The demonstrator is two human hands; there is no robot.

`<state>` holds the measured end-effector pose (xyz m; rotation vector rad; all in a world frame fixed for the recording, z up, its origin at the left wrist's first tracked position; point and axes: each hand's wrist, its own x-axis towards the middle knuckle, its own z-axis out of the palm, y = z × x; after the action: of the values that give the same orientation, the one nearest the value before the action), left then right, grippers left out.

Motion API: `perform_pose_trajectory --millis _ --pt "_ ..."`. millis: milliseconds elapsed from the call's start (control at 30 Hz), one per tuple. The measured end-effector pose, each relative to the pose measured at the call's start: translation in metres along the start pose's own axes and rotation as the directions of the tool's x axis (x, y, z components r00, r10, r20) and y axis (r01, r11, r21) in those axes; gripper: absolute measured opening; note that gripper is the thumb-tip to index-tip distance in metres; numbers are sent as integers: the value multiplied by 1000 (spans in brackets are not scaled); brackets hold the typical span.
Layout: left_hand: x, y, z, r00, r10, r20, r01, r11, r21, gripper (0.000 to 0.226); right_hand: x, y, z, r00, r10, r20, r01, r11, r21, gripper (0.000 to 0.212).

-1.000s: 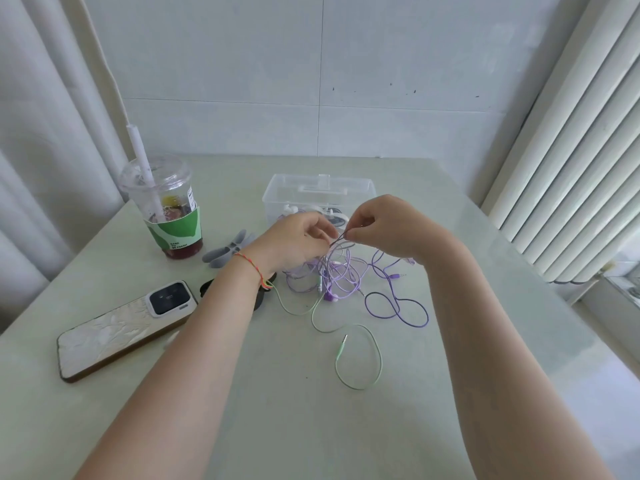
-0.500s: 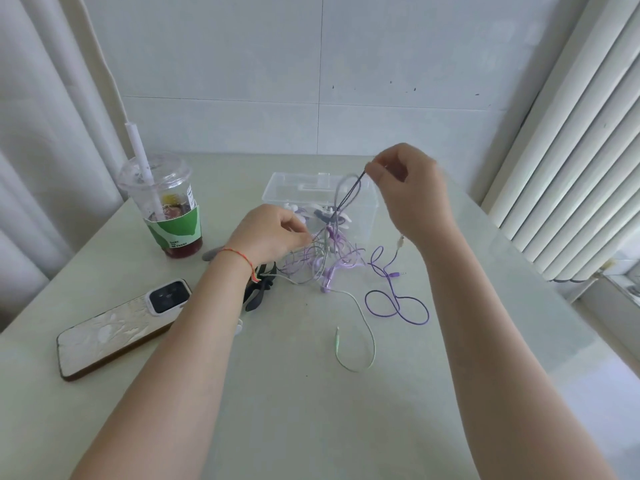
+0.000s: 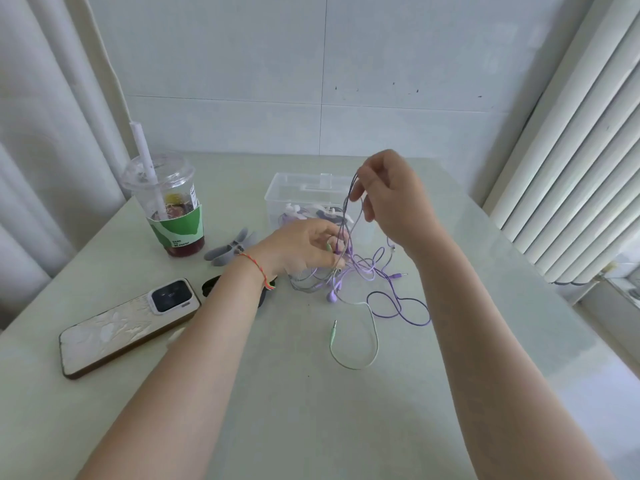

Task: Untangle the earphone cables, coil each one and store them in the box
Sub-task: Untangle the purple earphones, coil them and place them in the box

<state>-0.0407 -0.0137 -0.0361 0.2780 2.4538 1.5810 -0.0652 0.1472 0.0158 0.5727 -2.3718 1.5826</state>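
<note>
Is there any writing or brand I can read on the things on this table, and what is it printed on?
"DARE TO BE FRESH": small white letters on the green sleeve of the drink cup.
White sticker on the cup: print too small to read.
Phone: a faint mark by its camera, too blurred to read.
Clear box and earphone cables: no writing visible.

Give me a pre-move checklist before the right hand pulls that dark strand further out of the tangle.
1. Right hand pinches the dark purple strand: ok.
2. Left hand holds the tangle down low: ok.
3. Strand free of the other cables: not ok, it runs down into the tangle.
4. Clear box open and within reach behind the tangle: ok.
5. Green plug end loose on the table, not snagged: ok.
6. Which earbuds belong to the strand: cannot tell.
</note>
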Motion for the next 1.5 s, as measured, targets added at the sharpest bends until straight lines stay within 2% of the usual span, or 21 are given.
perform_pose_trajectory --millis 133,233,300,367,467,533,667,767,900,1067,1133,1200,1267,1333,1367,1433,1500 --pt "2 -4 0 996 -84 -31 88 984 154 65 0 -5 -1 998 -2 -67 11 990 143 14" --pt "2 -8 -3 994 -104 -13 105 980 170 85 1 -4 -3 997 18 -80 -7 991 130 7" --pt "4 -7 -3 997 -41 -62 45 998 54 74 1 -2 -3 997 51 -65 -43 993 113 7" --pt "6 -5 -3 982 38 -187 -51 997 -64 46 2 0 -3 997 58 -58 -51 993 108 10" --pt "10 -5 -3 938 94 -333 -128 988 -82 22 1 -2 -4 997 55 -50 -48 988 145 16" --pt "10 -5 -2 944 114 -309 -143 987 -73 20 1 -4 -4 998 54 -44 -44 980 196 16" --pt "9 -6 2 982 117 -151 -124 991 -43 30 0 -7 -4 997 57 -54 -38 953 302 13" --pt "10 -8 3 988 104 -111 -107 994 -20 20 0 -11 -5 996 58 -70 -24 910 413 10" --pt "11 -9 3 987 56 -153 -58 998 -7 20 0 -12 -9 989 27 -145 44 885 464 13" --pt "16 -19 1 962 4 -272 49 981 187 29 0 -12 -12 986 21 -163 70 845 530 15" --pt "17 -17 2 937 14 -348 37 990 139 25 0 -12 -11 990 24 -142 54 852 521 14" --pt "14 -6 0 915 13 -403 -43 997 -64 19 -1 -12 -11 992 32 -118 32 864 502 13" --pt "9 4 -3 944 46 -326 -123 968 -218 16 -2 -13 -10 994 43 -100 12 871 491 12" --pt "7 7 -1 969 154 -193 -196 955 -221 33 -3 -14 -10 994 50 -93 1 877 481 11" --pt "7 5 2 969 184 -162 -215 957 -197 33 -3 -15 -10 994 53 -96 -1 879 476 11" --pt "8 -1 5 972 178 -155 -201 968 -150 17 -3 -17 -11 990 71 -120 -8 888 459 12" --pt "7 -9 0 988 109 -114 -127 977 -170 11 -3 -16 -13 982 108 -153 -37 913 407 12"
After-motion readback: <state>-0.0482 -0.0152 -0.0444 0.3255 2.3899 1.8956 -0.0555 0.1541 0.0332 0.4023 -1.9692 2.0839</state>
